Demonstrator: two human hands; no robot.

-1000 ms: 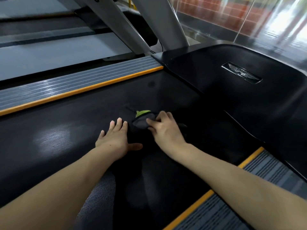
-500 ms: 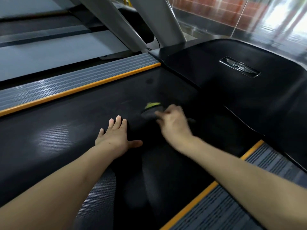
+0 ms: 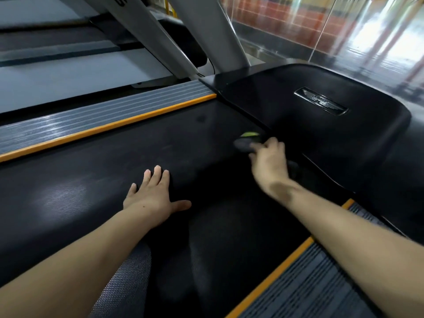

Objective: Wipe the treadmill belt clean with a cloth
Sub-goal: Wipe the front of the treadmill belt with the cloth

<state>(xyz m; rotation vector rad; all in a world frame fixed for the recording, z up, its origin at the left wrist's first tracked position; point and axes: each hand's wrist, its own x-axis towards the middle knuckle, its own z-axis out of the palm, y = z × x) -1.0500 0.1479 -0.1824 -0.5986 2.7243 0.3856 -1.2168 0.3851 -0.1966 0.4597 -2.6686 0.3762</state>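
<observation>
The right hand (image 3: 269,164) grips a dark cloth (image 3: 246,143) with a lime-green edge at the treadmill belt's (image 3: 114,161) front, just beside the black motor cover (image 3: 321,138) with its unreadable winged badge (image 3: 320,103), while the left hand (image 3: 152,196) rests flat, fingers straight, on the belt.

Your brightest light comes through the glass wall (image 3: 358,31) at the upper right, blown out to white glare. The treadmill belt (image 3: 114,161) is dim, with one soft sheen at the left. Your right hand (image 3: 268,161) and the cloth (image 3: 246,143) are smeared by motion blur; your left hand (image 3: 151,198) is sharp. Straight rails bow near the frame edges, and your arms throw dark shadows at the lower centre
</observation>
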